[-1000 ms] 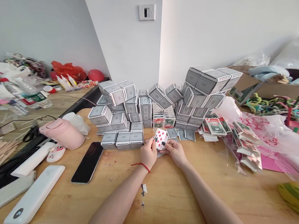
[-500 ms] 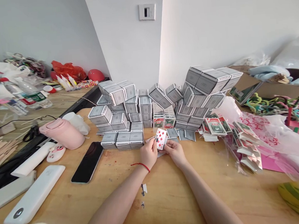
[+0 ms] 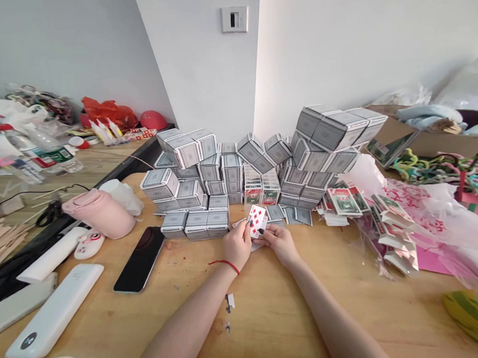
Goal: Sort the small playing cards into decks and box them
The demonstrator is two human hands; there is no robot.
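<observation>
Frame centre: my left grip (image 3: 238, 245) and right grip (image 3: 282, 243) pinched diamond card (image 3: 257, 219), fingers nearly together; uneven pull risked creasing it, stray knuckle toppling grey blocks (image 3: 196, 220).

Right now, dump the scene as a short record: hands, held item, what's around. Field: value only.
left hand: grips the diamond card at its left edge; red bracelet on the wrist
right hand: grips the same card at its lower right
card face: red diamonds toward the camera; rank too small to tell
beyond hands: stacked card blocks, patterned grey backs outward
left side: phone, dark screen; pink cup
right side: card boxes; yellow-green tape roll in the near corner
surface: wooden table
</observation>
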